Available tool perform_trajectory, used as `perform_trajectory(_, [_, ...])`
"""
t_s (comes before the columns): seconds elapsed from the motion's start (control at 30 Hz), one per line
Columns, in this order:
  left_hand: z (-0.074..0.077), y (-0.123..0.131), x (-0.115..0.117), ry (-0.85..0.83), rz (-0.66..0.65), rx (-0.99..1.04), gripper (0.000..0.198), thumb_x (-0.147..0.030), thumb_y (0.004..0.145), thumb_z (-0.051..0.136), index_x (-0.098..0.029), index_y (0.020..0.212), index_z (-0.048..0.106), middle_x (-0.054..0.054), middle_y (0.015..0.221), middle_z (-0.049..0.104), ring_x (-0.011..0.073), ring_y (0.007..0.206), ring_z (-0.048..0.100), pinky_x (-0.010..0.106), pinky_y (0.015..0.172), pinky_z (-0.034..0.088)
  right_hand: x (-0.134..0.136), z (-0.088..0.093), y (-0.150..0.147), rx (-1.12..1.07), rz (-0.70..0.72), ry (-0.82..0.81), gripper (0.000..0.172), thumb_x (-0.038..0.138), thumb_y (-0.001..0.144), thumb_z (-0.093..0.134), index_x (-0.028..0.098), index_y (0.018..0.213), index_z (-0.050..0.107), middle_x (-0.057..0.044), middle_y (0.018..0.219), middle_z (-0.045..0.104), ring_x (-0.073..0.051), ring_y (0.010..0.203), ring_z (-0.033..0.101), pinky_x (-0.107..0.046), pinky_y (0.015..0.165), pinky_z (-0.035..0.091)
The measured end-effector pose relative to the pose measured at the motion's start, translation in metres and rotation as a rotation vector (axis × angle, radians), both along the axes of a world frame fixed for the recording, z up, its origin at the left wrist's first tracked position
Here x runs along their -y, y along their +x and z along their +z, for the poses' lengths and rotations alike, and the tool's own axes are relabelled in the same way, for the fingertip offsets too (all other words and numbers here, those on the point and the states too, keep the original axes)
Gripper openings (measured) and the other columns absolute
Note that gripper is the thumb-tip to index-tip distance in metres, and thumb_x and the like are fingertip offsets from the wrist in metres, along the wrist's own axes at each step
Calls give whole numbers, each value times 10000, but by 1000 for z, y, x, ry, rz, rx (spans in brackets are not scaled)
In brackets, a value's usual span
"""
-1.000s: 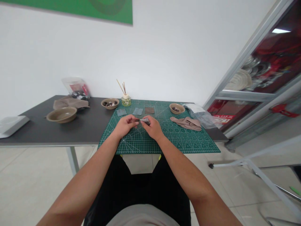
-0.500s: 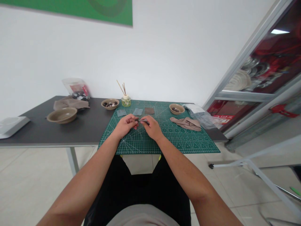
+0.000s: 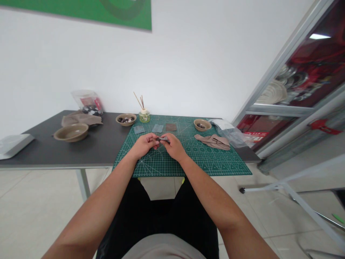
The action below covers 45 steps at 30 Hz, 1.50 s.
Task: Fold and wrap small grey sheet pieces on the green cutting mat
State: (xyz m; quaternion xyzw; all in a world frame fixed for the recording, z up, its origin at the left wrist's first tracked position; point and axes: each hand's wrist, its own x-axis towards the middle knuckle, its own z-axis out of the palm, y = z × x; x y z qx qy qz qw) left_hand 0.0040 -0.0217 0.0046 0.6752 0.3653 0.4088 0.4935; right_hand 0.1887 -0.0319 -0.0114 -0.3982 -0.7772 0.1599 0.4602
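Note:
Over the green cutting mat, my two hands meet fingertip to fingertip. My left hand is closed in a pinch on a small dark stone, mostly covered by the fingers. Between the thumb and fingers of my right hand is a small grey folded piece, which looks like sandpaper and touches or nearly touches the stone. Just beyond the hands lie two grey-blue squares, a left one and a middle one, and a brown square.
A bowl of stones stands at the back left beside a reed diffuser. Another stone bowl is right, near a brown cloth and plastic bag. Far left are a larger bowl and white tray.
My fingers have shifted slightly around the stone. The grey piece has turned and shows a broader face, and more of the dark stone is visible. Everything else stays in place.

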Motion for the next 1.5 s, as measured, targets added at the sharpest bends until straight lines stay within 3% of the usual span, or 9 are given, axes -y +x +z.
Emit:
perform_trajectory(0.5, [0,-1,-1,11,27,-51,226,-365,713,716,-177,792,618,-20,642,633,119,591,546,252,614,430,5,4,1,-34,-26,-85,135,343,881,609,215,927,607,-23,899,648,-180,844,592,-312,806,452])
perform_trajectory(1.23, [1,-1,1,22,60,-71,205,-335,709,701,-171,772,596,-39,592,572,107,563,516,241,579,399,6,6,0,-31,5,-95,179,342,895,583,198,986,635,-28,904,666,-158,827,595,-274,776,431])
perform_trajectory(1.5, [-8,-1,-5,37,131,-49,235,-343,696,715,-171,825,621,-34,617,583,115,567,513,251,580,382,7,4,0,-98,-99,-141,209,419,852,626,217,904,625,4,786,651,-152,717,586,-266,702,441])
